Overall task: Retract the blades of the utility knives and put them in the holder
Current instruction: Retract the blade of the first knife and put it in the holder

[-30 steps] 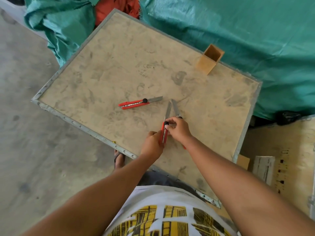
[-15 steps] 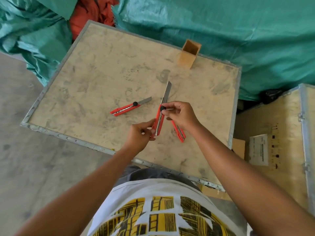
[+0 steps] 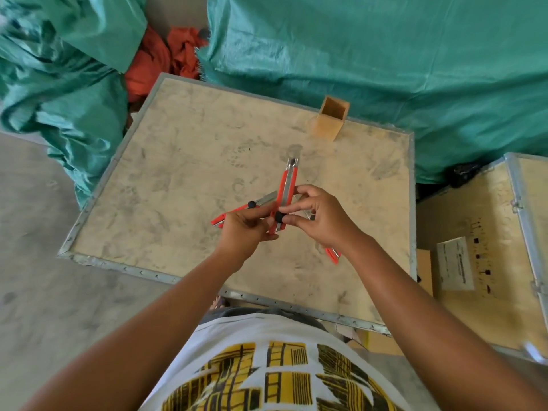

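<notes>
Both hands, left hand (image 3: 246, 229) and right hand (image 3: 317, 216), gripping red knife (image 3: 286, 188) mid-frame; second knife (image 3: 332, 254), third knife (image 3: 237, 209) lying partly hidden behind them.

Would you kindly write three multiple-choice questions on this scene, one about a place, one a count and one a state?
1. Where does the wooden holder stand?
A. by the table's far edge
B. on the floor
C. by the near edge

2. How many red knives show?
A. one
B. three
C. five

3. What state is the blade of the held knife in?
A. fully out
B. snapped off
C. drawn in

Answers:
1 A: it stands next to the far rim of the table.
2 B: one is held by the left hand and right hand; two lie on the table.
3 C: no blade juts past its tip.
</notes>
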